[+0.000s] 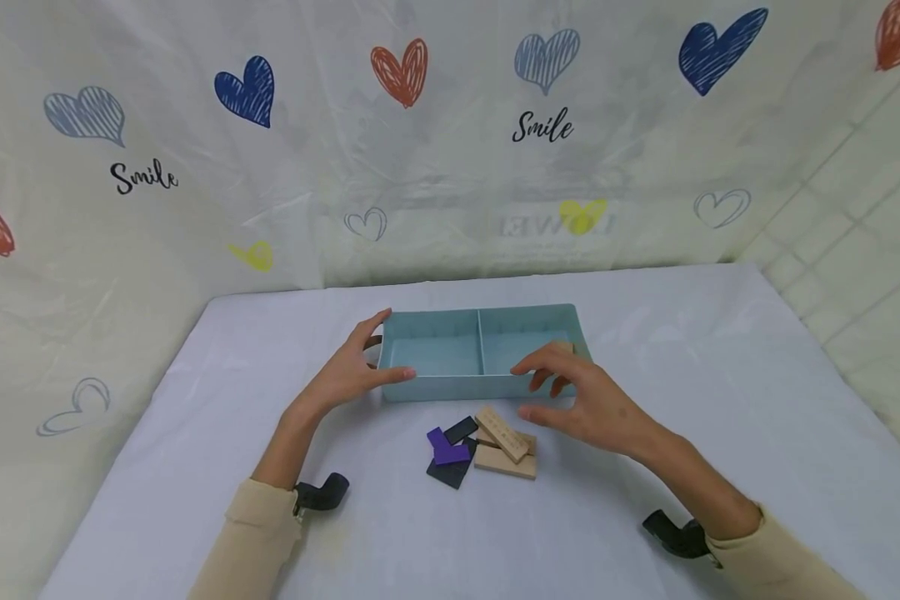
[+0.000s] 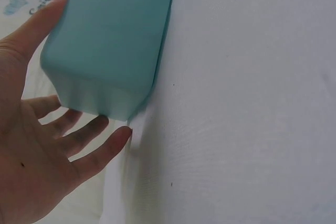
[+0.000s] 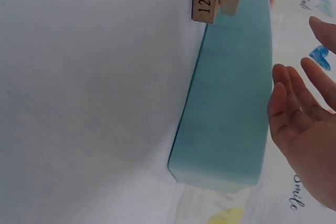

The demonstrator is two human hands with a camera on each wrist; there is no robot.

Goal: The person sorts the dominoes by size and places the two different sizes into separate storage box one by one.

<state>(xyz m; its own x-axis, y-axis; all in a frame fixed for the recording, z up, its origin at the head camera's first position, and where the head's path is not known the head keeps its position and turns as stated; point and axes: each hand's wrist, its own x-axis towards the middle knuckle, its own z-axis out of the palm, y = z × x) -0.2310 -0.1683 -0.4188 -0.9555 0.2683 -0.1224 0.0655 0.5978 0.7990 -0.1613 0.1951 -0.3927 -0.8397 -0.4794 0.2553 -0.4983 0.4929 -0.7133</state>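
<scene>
— Where was the tray [image 1: 487,387] found?

— On the white cloth [image 1: 645,467], its left end bracketed by the spread left hand [image 1: 348,371]. The right hand [image 1: 581,400] was held open above the near right wall, nothing pinched.

— What risk was judged?

— The light tray could be nudged sideways, or the wooden blocks [image 1: 504,446] and dark tiles [image 1: 450,454] just before it scattered.

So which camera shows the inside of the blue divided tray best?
The head view: it looks down into the blue divided tray, showing both compartments and the divider. The left wrist view shows only its outer end wall, the right wrist view only its outer side.
</scene>
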